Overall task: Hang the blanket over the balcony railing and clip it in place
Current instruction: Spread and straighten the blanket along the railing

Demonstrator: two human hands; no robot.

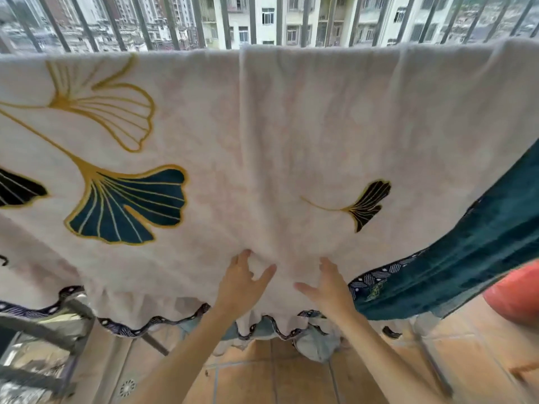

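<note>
Across the far side of the balcony, the cream blanket (291, 126) hangs draped over the railing (172, 21). The railing's dark upright bars rise above the blanket's top fold, with apartment blocks beyond. Gold-outlined ginkgo leaves, some filled teal or black, mark the cloth, and a wavy dark trim runs along its lower edge close to the floor. At the right, teal fabric (466, 258) sweeps down at a slant; whether it is the blanket's other side I cannot tell. Both hands lie on the lower middle of the blanket, side by side but apart. The left hand (242, 284) and the right hand (331, 290) each have straight, spread fingers touching the cloth and gripping nothing, thumbs pointing toward each other. Near left stands a metal rack (43, 345). A round drain (127, 387) sits in the tan tiled floor (291, 380). An orange-red object (516, 295), blurred, shows at the right edge.
</note>
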